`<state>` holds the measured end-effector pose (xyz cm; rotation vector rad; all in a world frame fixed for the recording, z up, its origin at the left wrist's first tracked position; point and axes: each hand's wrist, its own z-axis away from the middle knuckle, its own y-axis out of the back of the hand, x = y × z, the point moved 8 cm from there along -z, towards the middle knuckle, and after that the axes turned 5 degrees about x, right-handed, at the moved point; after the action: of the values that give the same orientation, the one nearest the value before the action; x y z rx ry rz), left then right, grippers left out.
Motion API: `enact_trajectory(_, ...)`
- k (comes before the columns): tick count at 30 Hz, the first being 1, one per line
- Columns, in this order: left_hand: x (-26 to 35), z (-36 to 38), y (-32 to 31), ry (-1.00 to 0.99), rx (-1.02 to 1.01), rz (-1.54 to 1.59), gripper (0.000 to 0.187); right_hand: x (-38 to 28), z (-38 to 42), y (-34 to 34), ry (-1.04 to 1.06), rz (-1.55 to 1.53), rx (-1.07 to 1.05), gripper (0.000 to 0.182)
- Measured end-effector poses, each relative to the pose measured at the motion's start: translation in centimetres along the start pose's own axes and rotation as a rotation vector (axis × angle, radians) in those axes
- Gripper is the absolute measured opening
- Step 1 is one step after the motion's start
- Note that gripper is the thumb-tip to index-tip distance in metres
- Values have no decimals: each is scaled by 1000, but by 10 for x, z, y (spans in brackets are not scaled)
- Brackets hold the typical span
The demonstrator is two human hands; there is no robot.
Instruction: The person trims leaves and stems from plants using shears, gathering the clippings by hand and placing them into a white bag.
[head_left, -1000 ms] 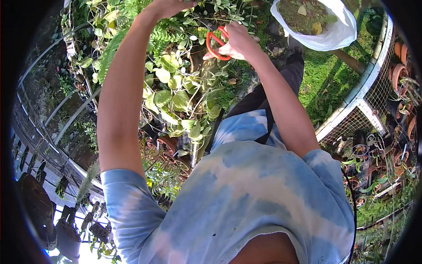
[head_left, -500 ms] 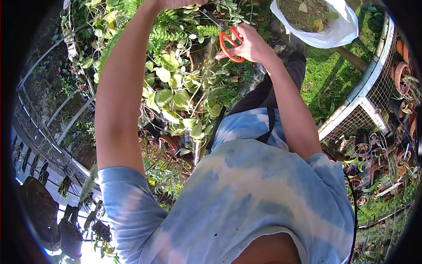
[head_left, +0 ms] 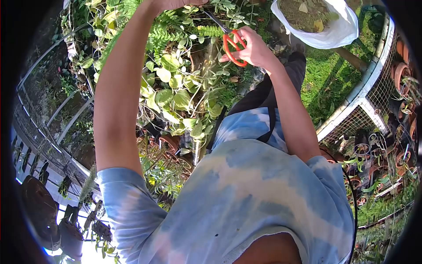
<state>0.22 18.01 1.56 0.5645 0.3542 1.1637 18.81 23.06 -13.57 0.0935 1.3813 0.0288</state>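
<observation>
Head view: held orange-handled scissors in the right hand, fingers closed through the loops, blades reaching out beyond the knuckles towards the left hand. Left hand raised into the foliage and cut off by the frame's edge; could not tell whether open or clenched on a stem. Between the two hands, fern fronds; nearer the body than the hands, a hanging mass of broad-leaved vine. Out past the right hand, a white plastic bag with clippings inside. Seemed best to pull the chosen stem taut with the left hand, seat the blades squarely across it, clear of those fingers and of neighbouring healthy leaves, then close in one clean snip.
</observation>
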Motion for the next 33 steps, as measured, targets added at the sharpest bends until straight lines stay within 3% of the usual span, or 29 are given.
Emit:
enact_trajectory(2,-10,-10,-2,25,-25,16,57,1,-1,-1,-26,-15,-14,54)
enact_trajectory(5,-30,-23,-10,-22,-12,38,56,7,14,-15,-371,-632,-211,56)
enact_trajectory(8,-31,-16,-13,-18,0,-28,58,13,21,-31,-310,-954,-296,66)
enact_trajectory(9,-32,-14,-16,-13,-14,-22,59,10,24,-34,-330,-997,-277,78)
enact_trajectory(11,-41,-15,-28,-33,-103,94,62,1,23,-36,-318,-976,-335,81)
enact_trajectory(16,-36,1,-26,15,-20,29,63,2,18,-54,-346,-844,-428,82)
enact_trajectory(20,-29,8,-35,-65,-69,64,64,0,9,-56,-301,-798,-346,81)
enact_trajectory(21,-33,6,-39,-40,-71,187,56,4,7,-57,-316,-786,-337,78)
enact_trajectory(23,-36,2,-37,-51,-34,83,48,12,1,-59,-345,-761,-316,74)
enact_trajectory(26,-41,-2,-38,-102,116,114,31,15,-1,-59,-396,-705,-319,82)
enact_trajectory(33,-51,3,-39,17,192,162,33,12,-7,-59,-413,-595,-283,58)
